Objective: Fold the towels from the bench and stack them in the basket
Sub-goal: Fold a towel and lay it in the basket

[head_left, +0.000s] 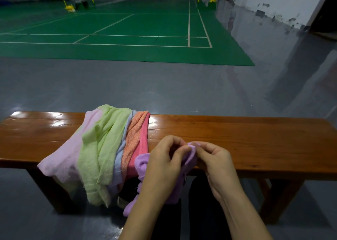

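Note:
A purple towel [141, 164] hangs over the near edge of the wooden bench [237, 139], bunched and trailing down toward the floor. My left hand [164, 159] and my right hand [213, 156] both pinch its top corner close together, just above the bench's front edge. Left of my hands, several towels lie draped across the bench in a pile: a pink towel [67, 154], a light green towel [102, 145], a pale blue towel [120, 154], an orange towel [133, 135] and a red-pink towel [144, 141]. No basket is in view.
The bench runs across the whole view, with bare wood on its left end [36, 130] and right half. Grey floor [164, 86] lies beyond it, then a green court [127, 30]. My dark trouser legs [200, 203] sit below the bench edge.

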{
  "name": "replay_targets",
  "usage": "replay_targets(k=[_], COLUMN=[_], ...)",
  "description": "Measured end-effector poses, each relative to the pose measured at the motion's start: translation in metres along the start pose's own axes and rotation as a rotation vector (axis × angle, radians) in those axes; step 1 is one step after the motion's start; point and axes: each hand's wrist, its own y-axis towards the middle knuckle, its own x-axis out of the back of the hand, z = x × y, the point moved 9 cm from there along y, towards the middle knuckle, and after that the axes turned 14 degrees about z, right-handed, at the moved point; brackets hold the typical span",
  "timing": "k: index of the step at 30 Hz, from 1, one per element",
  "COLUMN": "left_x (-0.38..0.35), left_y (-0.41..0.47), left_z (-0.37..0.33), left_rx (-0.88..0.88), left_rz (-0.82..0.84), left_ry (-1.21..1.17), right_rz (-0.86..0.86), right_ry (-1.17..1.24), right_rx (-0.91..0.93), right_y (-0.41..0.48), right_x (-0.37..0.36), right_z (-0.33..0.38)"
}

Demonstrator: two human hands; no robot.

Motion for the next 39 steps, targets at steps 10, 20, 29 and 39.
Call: replay_targets(k=[10, 20, 29, 39], left_x=[0.005, 0.001, 0.102, 0.136], left_y=[-0.005, 0.003, -0.028, -0.034], left_z=[0.003, 0.053, 0.114, 0.073], left_rx=[-0.024, 0.042, 0.125, -0.059], left_rz=[-0.145, 0.179, 0.358, 0.234], left_ry=[0.047, 0.213, 0.605, 1.104], right_rz=[0.082, -0.072, -0.500, -0.558], right_ry=[0.070, -0.150, -0.165, -0.224], right_rx=[-0.043, 0.054, 0.148, 0.126], right_y=[-0.007, -0.001, -0.007, -0.007], right_x=[-0.006, 0.027, 0.108, 0.118], right_z=[-0.004, -0.001, -0.007, -0.026])
